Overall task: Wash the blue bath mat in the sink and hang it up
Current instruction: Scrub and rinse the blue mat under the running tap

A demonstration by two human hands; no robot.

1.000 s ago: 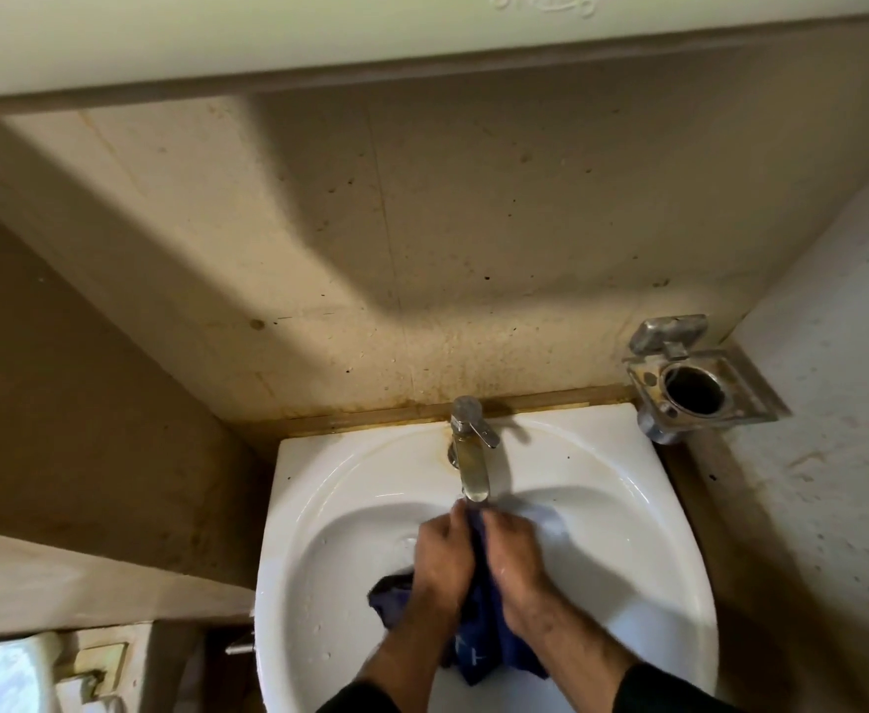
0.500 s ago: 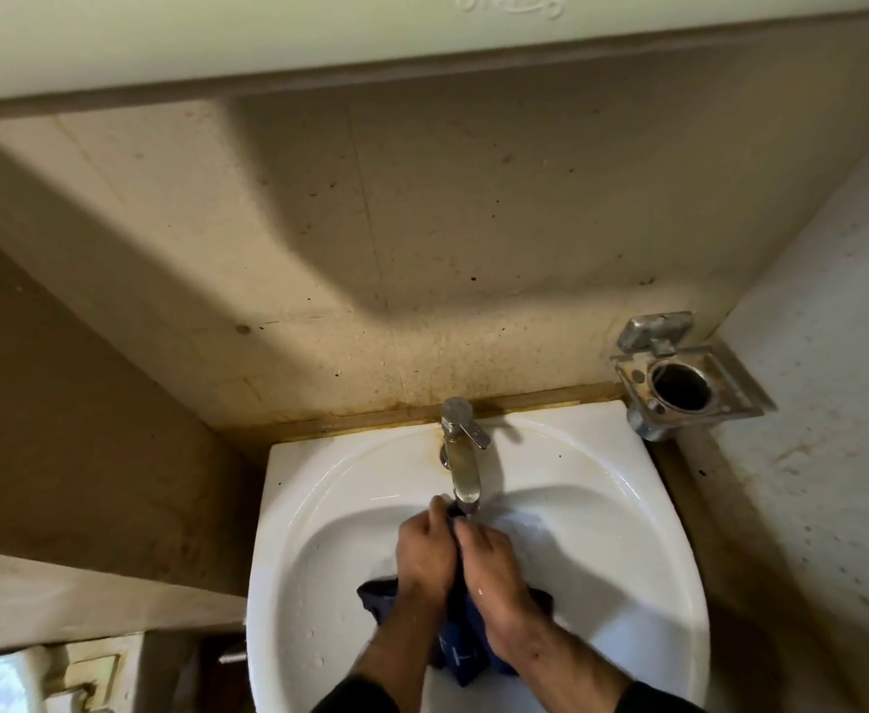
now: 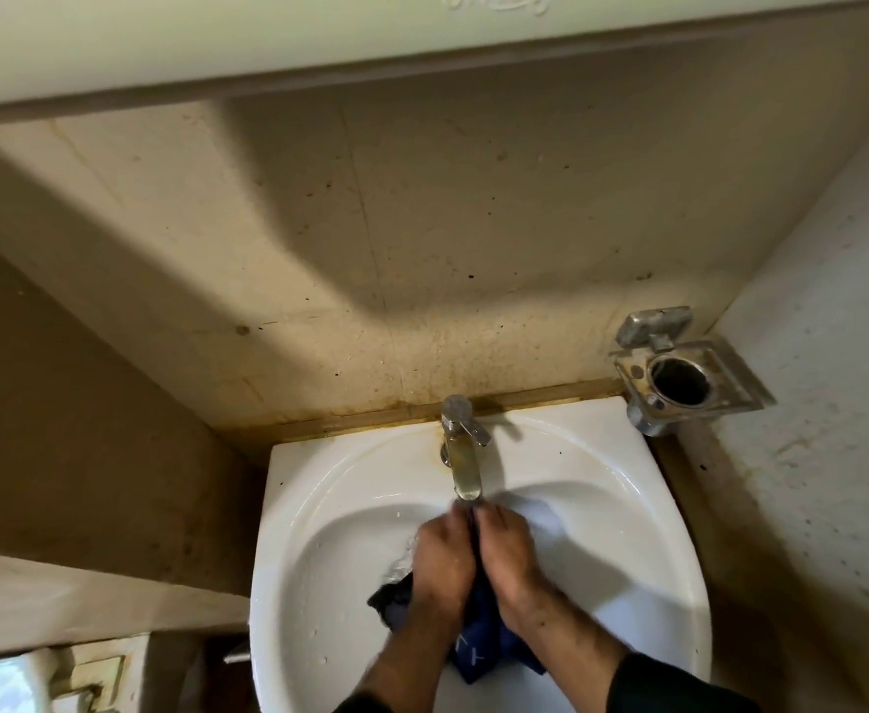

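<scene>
A white sink fills the six o'clock part of the view, set against a stained beige wall (brown grime lines the joint). Under the metal tap, the left hand and right hand press together, both clenched around the blue bath mat, which hangs bunched in the basin. At three o'clock, a metal holder juts from the wall.

Hands sat side by side in sink, mat between them, under tap; holder behind-right.
</scene>
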